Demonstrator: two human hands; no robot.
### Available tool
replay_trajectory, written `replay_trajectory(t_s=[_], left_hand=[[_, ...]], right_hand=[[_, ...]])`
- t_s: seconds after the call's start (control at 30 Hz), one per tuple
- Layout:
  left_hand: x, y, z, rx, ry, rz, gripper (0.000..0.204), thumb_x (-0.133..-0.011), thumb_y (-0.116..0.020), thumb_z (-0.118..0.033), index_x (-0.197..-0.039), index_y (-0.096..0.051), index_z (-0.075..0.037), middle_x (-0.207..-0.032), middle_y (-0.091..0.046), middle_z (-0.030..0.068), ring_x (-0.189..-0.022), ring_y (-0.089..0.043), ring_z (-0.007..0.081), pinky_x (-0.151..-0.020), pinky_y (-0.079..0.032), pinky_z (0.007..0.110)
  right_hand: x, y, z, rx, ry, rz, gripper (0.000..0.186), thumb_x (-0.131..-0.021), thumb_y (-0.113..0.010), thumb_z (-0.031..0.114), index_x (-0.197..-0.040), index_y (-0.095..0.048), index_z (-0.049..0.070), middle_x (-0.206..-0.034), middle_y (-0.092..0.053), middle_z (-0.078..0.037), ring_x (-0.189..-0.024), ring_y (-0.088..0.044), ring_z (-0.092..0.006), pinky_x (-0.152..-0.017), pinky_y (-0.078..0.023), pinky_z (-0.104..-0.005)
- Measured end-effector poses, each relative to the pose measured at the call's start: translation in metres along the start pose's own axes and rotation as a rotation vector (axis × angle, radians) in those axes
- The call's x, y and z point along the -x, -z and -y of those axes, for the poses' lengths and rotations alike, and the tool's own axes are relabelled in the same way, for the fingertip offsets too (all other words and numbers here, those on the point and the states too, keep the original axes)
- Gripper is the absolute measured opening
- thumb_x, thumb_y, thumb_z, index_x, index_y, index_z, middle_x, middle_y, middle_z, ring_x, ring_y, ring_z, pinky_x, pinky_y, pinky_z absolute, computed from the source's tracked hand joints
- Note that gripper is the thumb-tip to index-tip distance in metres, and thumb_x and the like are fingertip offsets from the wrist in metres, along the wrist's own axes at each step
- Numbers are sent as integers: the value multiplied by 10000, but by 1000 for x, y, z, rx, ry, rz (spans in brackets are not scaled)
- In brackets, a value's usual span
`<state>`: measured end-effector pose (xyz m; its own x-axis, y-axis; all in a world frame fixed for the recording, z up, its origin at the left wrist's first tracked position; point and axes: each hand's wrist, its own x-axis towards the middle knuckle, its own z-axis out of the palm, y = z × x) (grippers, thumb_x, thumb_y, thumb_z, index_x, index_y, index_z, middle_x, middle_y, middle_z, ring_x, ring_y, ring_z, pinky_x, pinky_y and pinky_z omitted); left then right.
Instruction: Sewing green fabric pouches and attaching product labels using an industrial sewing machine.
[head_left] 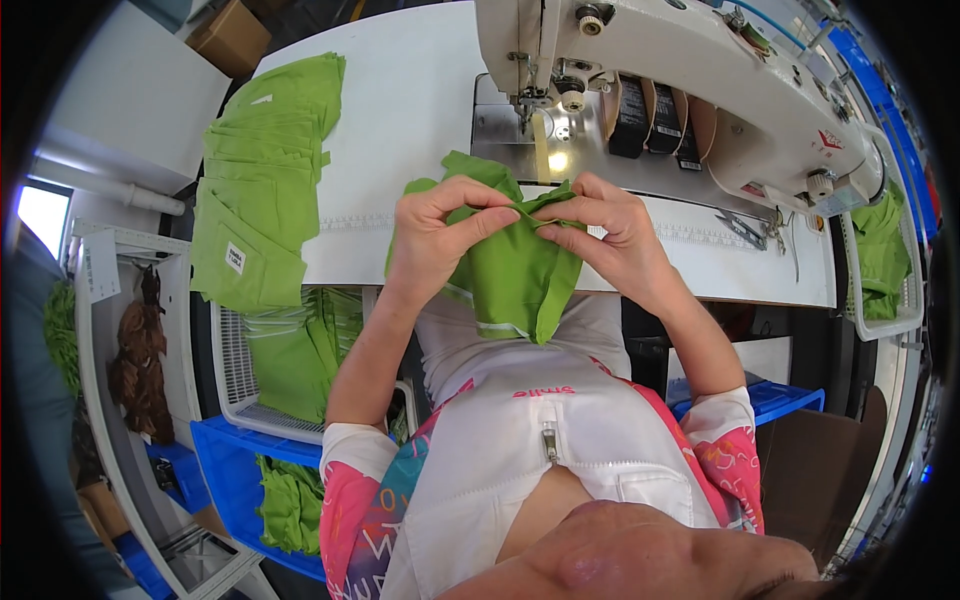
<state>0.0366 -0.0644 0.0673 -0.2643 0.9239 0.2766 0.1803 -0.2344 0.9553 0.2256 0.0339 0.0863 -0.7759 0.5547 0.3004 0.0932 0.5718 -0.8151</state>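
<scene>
While the sewing machine point(700, 80) stands across the upper right of the frame, both hands meet just below its needle area, at the centre of the picture, over the near edge of the white table point(400, 110). Between them hangs a green fabric piece point(515, 275), its top edge pinched up and the rest drooping down toward the person's lap. At centre left, the left hand point(440, 235) is closed on the fabric's upper edge, thumb and fingertips curled in and nipping a fold. Facing it at centre right, the right hand point(610, 235) is likewise closed, its thumb and forefinger gripping the same edge, so that the fingertips of the two hands nearly touch. On the table at the upper left lies a stack of green fabric pieces point(260, 190), fanned out, the bottom one bearing a small white label. Below the table edge, at left, a white basket point(235, 385) holds more green cloth, and under it a blue crate point(230, 470) holds still more. At the far right another white basket point(905, 315) hangs off the table end with green cloth in it. Small scissors point(745, 230) lie on the table to the right of the hands.
</scene>
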Motion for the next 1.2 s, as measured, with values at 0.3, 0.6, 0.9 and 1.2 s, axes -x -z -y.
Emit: replay_trajectory(t_s=[0.3,0.6,0.9,1.2], left_hand=[[2,14,-1,136,118,-1,71,-759,-700,27,-828,-682,28,-761,-651,29,-721,-587,80,-665,-467,204],[5,20,9,270,105,-18,80,-757,-702,40,-831,-677,21,-763,-642,18,-699,-587,73,-650,-467,192],[1,23,0,21,104,-26,60,-772,-706,5,-827,-687,19,-751,-655,21,-681,-583,59,-621,-464,182],[0,26,1,88,82,4,68,-783,-706,-21,-843,-692,9,-753,-660,17,-703,-586,47,-646,-469,178]], right_hand=[[7,7,-3,208,206,19,173,-782,-702,144,-896,-675,16,-802,-593,-90,-693,-592,-207,-612,-448,-302],[9,-2,-10,-202,-96,-43,157,-812,-665,96,-945,-695,18,-820,-679,-63,-750,-598,-112,-671,-445,-246],[8,4,-6,-296,-187,-18,130,-812,-675,100,-886,-707,-3,-753,-682,-59,-670,-584,-78,-651,-462,-226],[6,10,-1,-273,-214,46,155,-837,-662,123,-909,-699,-10,-758,-689,-65,-718,-608,-64,-687,-483,-218]])
